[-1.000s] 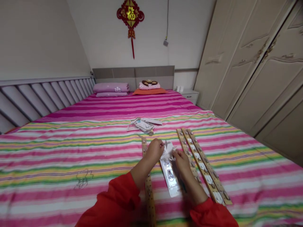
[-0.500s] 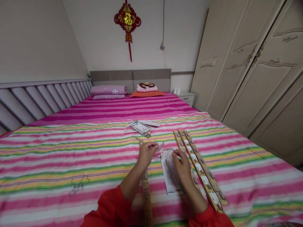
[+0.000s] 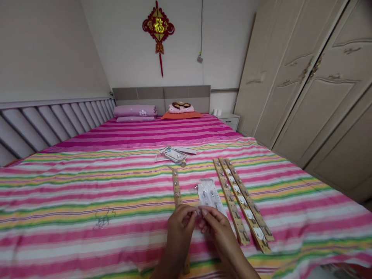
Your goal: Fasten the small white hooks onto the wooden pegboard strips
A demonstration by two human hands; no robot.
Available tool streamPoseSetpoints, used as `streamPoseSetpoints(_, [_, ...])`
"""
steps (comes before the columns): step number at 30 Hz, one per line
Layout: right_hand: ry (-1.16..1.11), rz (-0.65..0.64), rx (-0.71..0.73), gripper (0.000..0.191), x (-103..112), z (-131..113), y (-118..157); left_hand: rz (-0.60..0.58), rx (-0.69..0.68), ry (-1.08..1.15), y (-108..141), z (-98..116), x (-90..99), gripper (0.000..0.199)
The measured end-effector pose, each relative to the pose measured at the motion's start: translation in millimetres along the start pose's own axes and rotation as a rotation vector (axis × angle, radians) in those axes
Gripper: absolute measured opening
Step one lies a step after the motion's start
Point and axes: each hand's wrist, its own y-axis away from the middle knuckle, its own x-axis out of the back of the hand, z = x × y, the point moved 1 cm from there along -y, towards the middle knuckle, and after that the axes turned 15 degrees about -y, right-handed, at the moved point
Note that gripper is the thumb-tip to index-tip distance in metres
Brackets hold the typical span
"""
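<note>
My left hand and my right hand meet at the fingertips, both pinching something small and pale that I cannot make out. Under my left hand runs a wooden strip with small metal pieces along it. A clear packet with a white card lies just beyond my right hand, with small metal parts showing in it. To the right, three wooden strips lie side by side; the middle strip carries white pieces, and metal pieces sit on the outer ones.
Farther up the striped bed sheet is a pile of opened packaging. A tangle of thin thread or wire lies at the left. Folded bedding rests by the headboard; a wardrobe stands at the right.
Both hands have come nearer and met at the fingertips. My right hand has let go of the packet, and my left hand has moved back from the packet's top edge.
</note>
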Motion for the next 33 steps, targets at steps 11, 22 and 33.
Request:
streamPoseSetpoints(11, [0.206,-0.083,0.111,0.028,-3.1,-5.2,11.3,-0.035,0.281,0.252,12.5,13.2,27.3,0.022])
streamPoseSetpoints(22, [0.311,-0.177,0.057,0.03,-16.4,1.3,23.6,-0.067,0.382,0.458,15.7,11.8,23.6,0.027])
streamPoseSetpoints(33, [0.264,-0.162,0.079,0.032,-21.5,9.0,37.3,-0.115,0.571,0.97,27.4,19.4,14.4,0.023])
